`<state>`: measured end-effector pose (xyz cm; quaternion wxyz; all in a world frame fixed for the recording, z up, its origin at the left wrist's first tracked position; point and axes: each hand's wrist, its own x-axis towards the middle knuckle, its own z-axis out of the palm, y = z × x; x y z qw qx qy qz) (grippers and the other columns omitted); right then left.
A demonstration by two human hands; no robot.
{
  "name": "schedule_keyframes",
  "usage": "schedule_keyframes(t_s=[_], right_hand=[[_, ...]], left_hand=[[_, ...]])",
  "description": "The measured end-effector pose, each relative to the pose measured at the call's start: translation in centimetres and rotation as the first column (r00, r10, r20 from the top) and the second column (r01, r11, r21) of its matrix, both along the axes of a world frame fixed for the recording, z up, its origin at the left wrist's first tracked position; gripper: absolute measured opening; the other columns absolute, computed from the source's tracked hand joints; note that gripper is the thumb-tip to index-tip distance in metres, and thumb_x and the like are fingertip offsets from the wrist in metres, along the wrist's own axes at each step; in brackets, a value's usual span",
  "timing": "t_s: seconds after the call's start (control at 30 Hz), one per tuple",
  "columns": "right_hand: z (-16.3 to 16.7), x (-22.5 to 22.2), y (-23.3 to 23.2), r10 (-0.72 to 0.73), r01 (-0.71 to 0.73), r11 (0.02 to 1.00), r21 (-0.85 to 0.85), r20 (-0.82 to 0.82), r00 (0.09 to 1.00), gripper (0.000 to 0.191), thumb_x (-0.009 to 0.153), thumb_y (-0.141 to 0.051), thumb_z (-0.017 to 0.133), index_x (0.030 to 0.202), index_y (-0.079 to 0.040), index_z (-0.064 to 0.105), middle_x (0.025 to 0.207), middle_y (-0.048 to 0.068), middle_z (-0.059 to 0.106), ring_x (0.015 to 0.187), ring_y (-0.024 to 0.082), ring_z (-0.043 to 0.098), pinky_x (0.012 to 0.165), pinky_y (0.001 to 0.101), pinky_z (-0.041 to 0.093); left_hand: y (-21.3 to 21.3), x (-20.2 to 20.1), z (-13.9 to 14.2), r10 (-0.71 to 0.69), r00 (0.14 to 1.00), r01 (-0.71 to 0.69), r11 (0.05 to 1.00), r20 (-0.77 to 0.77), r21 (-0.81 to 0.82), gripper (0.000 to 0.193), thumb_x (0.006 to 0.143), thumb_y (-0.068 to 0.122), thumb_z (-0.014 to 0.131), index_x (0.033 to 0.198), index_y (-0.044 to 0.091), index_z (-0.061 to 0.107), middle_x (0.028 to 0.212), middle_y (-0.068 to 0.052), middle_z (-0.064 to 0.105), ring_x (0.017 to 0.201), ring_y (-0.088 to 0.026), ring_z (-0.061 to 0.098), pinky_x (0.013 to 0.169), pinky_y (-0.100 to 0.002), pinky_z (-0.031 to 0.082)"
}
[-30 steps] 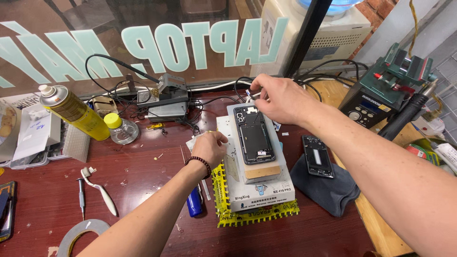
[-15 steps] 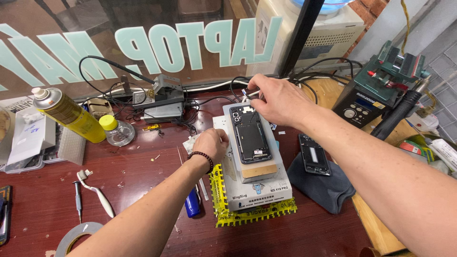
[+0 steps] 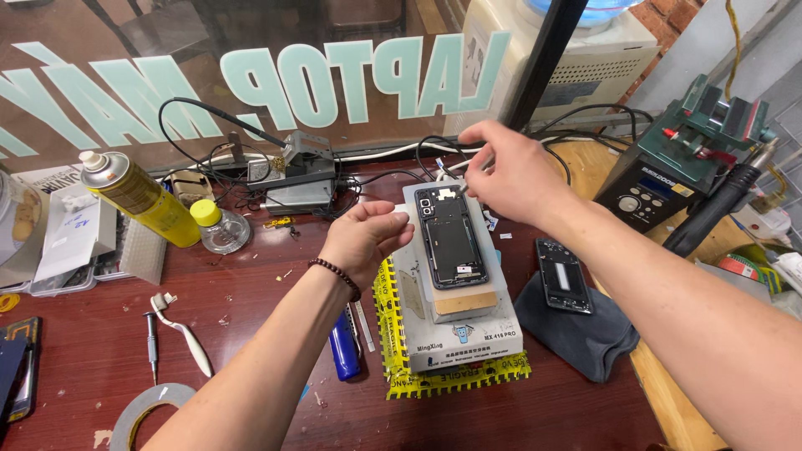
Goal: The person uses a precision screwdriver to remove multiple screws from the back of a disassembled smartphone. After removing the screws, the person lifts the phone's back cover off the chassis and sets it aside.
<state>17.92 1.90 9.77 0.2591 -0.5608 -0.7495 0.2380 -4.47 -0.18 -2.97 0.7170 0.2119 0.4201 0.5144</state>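
Note:
A dark phone frame (image 3: 451,238) lies face up on a tan pad on top of a white box (image 3: 464,338). The box rests on a yellow mat (image 3: 401,380). My right hand (image 3: 510,171) pinches thin metal tweezers (image 3: 464,185), and their tip touches the top end of the phone, beside the camera cut-out. My left hand (image 3: 363,242), with a bead bracelet on the wrist, has its fingers curled together at the box's upper left corner. I cannot make out anything held in it.
A second phone part (image 3: 564,276) lies on a dark cloth (image 3: 585,338) to the right. A soldering station (image 3: 668,179) stands at the far right. A yellow spray can (image 3: 138,196), a small bottle (image 3: 217,225), a toothbrush (image 3: 180,330), a tape roll (image 3: 142,409) and a blue lighter (image 3: 342,351) sit on the left. Cables run along the window.
My left hand has risen from the table beside the mat to the box's upper left corner. My right hand stays at the top of the phone.

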Motion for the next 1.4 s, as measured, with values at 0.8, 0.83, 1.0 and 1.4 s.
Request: schedule_keyframes(t_s=[0.8,0.83,1.0,1.4], right_hand=[[2.0,-1.0,-2.0,-0.125,-0.065,0.965,-0.255,-0.662,0.739,0.048,0.087,0.000,0.065,0.133,0.002,0.051,0.091,0.009,0.068,0.075,0.019,0.074,0.065,0.0314,0.064],[2.0,-1.0,-1.9,-0.123,-0.062,0.964,-0.257,-0.642,0.756,0.048,0.086,0.000,0.065,0.132,0.002,0.052,0.090,0.009,0.067,0.075,0.019,0.074,0.064,0.0321,0.065],[1.6,-0.5,-1.3,-0.172,-0.021,0.948,-0.317,-0.569,0.804,0.045,0.087,-0.001,0.068,0.129,0.001,0.054,0.089,0.010,0.068,0.073,0.020,0.074,0.061,0.0341,0.065],[1.5,-0.2,1.9,-0.012,-0.182,0.936,-0.302,-0.543,0.840,0.036,0.089,-0.002,0.069,0.124,0.000,0.060,0.098,0.007,0.068,0.086,0.017,0.075,0.078,0.0304,0.067]], left_hand=[[-0.3,-0.2,2.9,-0.236,0.946,0.184,0.956,0.224,0.228,0.019,0.099,0.009,0.066,0.116,0.006,0.058,0.099,-0.010,0.071,0.089,-0.021,0.074,0.081,-0.033,0.063],[-0.4,-0.1,2.8,-0.231,0.954,0.184,0.954,0.191,0.238,0.019,0.099,0.007,0.066,0.116,0.005,0.058,0.098,-0.010,0.071,0.089,-0.021,0.073,0.080,-0.033,0.062],[0.0,0.4,2.5,-0.211,0.975,0.186,0.949,0.074,0.254,0.018,0.096,0.004,0.065,0.113,0.004,0.058,0.093,-0.012,0.073,0.084,-0.022,0.074,0.076,-0.035,0.063],[2.6,0.1,1.1,-0.166,0.979,0.196,0.922,-0.117,0.333,0.016,0.097,0.001,0.063,0.112,0.001,0.057,0.092,-0.012,0.074,0.086,-0.022,0.074,0.076,-0.035,0.064]])
